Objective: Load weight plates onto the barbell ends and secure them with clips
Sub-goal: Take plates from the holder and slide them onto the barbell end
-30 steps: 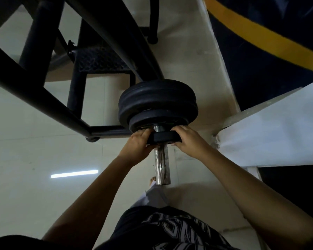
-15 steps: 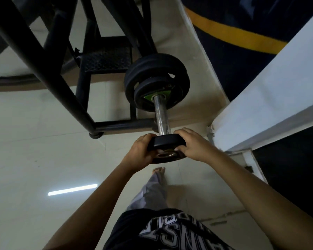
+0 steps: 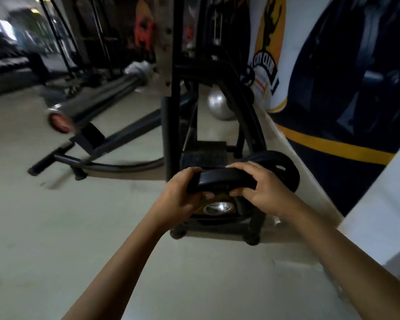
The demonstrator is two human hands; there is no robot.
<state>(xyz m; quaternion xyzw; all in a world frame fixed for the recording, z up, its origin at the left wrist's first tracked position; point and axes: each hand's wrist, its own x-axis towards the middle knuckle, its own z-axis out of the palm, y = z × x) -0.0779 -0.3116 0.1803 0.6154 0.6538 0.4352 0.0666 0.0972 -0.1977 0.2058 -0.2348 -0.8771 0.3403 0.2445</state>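
A small black weight plate [image 3: 222, 179] with a shiny steel centre hole is held in front of me, one hand on each side of its rim. My left hand [image 3: 179, 198] grips the left edge and my right hand [image 3: 261, 189] grips the right edge. Behind the small plate, larger black plates [image 3: 284, 170] sit on the barbell end; the sleeve itself is hidden by the plate and my hands. No clip shows.
A black steel rack [image 3: 178, 107] stands just beyond my hands, with its feet [image 3: 252, 240] on the pale floor. A padded bench arm [image 3: 95, 105] lies to the left. A silver ball [image 3: 218, 105] rests behind the rack. A painted wall [image 3: 333, 100] is close on the right.
The small plate has slid back along the sleeve and come off its end, with both hands on it throughout. My head has lifted, so the room beyond the rack shows.
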